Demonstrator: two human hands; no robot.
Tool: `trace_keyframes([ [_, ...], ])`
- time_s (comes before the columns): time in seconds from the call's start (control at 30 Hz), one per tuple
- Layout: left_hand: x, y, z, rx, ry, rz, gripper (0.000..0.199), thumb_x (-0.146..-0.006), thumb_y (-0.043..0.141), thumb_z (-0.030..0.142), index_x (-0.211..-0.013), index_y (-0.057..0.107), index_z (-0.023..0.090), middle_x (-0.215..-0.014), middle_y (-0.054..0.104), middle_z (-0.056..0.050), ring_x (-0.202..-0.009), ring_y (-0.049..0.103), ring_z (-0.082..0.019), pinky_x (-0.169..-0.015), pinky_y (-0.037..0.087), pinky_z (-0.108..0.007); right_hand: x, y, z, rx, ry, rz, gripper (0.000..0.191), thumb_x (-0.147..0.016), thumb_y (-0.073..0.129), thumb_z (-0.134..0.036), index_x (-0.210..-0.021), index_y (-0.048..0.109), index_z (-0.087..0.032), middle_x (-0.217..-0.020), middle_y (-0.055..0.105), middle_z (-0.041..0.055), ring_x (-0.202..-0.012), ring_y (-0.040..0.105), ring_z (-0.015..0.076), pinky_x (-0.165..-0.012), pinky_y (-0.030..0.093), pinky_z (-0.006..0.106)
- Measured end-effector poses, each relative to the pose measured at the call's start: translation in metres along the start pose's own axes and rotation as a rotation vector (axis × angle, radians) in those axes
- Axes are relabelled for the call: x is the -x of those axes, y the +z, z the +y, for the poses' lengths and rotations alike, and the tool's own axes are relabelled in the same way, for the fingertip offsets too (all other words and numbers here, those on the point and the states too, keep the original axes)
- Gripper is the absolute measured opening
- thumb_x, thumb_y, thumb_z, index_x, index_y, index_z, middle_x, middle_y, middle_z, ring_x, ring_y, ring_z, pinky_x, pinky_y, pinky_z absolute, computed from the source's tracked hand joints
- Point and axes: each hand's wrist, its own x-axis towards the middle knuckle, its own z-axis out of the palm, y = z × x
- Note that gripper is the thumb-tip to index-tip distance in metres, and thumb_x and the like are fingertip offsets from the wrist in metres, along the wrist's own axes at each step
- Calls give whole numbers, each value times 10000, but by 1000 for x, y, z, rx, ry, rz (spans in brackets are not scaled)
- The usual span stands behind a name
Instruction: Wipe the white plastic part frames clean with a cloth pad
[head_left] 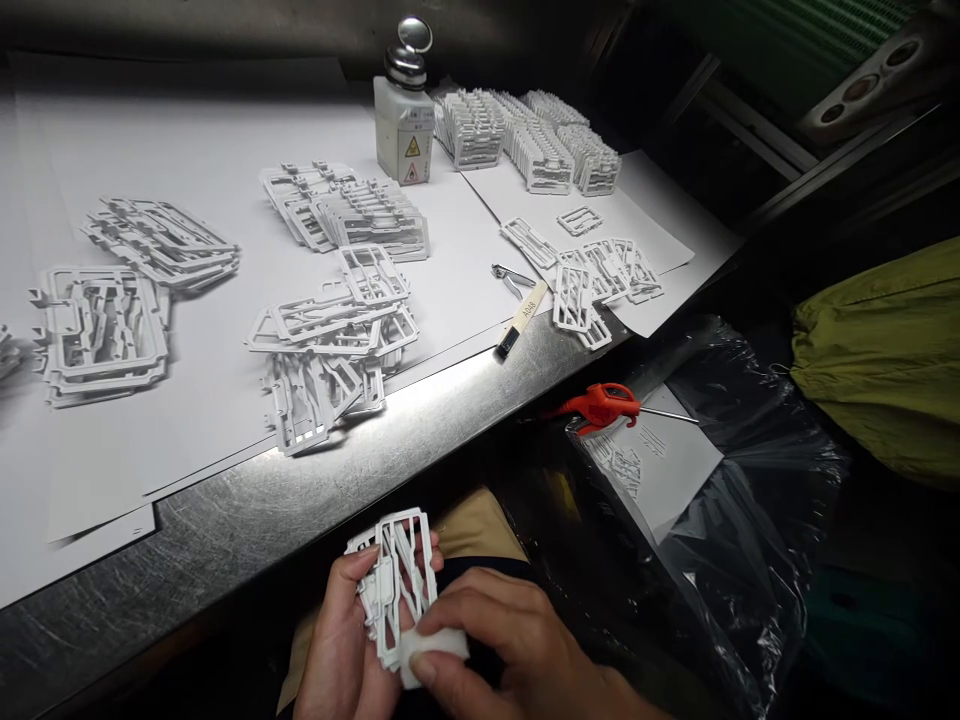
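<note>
From here I can't read the small print on the white bottle. The right hand hides much of the plastic frame.

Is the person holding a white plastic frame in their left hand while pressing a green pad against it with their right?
Not quite: the pad is white, not green, as the head view shows. The rest stands: the left hand holds the white plastic frame, and the right hand presses the pad against it.
</note>
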Motion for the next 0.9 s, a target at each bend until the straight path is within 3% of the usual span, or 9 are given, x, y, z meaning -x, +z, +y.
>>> trace_keyframes([
  [0.1, -1, 0, 0, 29, 7, 3, 287, -743, 541, 306, -945, 643, 129, -875, 670, -104, -822, 620, -240, -620, 546, -302, 0, 6, 4, 52, -56, -25, 171, -775, 622, -182, -942, 613, -149, -832, 613, 47, -776, 574, 166, -701, 463, 247],
  [0.27, 0, -2, 2, 43, 80, 25, 303, -764, 517, 275, -969, 624, 81, -874, 668, -134, -853, 610, -239, -633, 544, -292, 4, -14, 3, 171, 122, -9, 101, -790, 577, -123, -880, 605, -158, -772, 584, 27, -753, 565, 157, -681, 445, 262],
  [0.33, 0, -3, 3, 56, 73, 35, 298, -757, 525, 267, -971, 624, 85, -872, 668, -126, -851, 609, -238, -642, 544, -298, 4, -18, 1, 163, 122, -15, 105, -799, 578, -131, -898, 608, -153, -786, 594, 36, -766, 572, 164, -684, 451, 267],
  [0.5, -2, -2, 1, 177, -5, -30, 253, -746, 538, 256, -940, 638, 127, -827, 664, -84, -835, 611, -221, -688, 538, -308, -7, -2, -1, 71, 17, 55, 171, -789, 614, -138, -959, 602, -147, -879, 626, 58, -830, 586, 180, -757, 475, 272],
  [0.6, 0, 0, 0, 174, 22, -4, 229, -745, 536, 240, -911, 644, 125, -816, 658, -75, -823, 610, -215, -706, 534, -308, -16, 7, -3, 42, -5, 121, 166, -794, 603, -132, -959, 617, -119, -871, 625, 77, -835, 583, 181, -764, 479, 270],
  [0.7, 2, 2, 1, 140, 65, 23, 227, -745, 542, 240, -908, 643, 119, -804, 653, -66, -813, 609, -212, -713, 530, -304, -20, 7, -4, 48, -36, 109, 137, -792, 576, -124, -900, 639, -68, -804, 614, 101, -773, 578, 180, -732, 480, 277],
  [0.9, 7, 3, -3, -10, 151, 87, 222, -745, 568, 275, -924, 632, 159, -848, 644, -33, -893, 579, -178, -697, 497, -211, -16, 1, -4, -1, 108, 110, 147, -791, 578, -132, -920, 644, -105, -811, 616, 75, -751, 585, 162, -701, 479, 251],
])
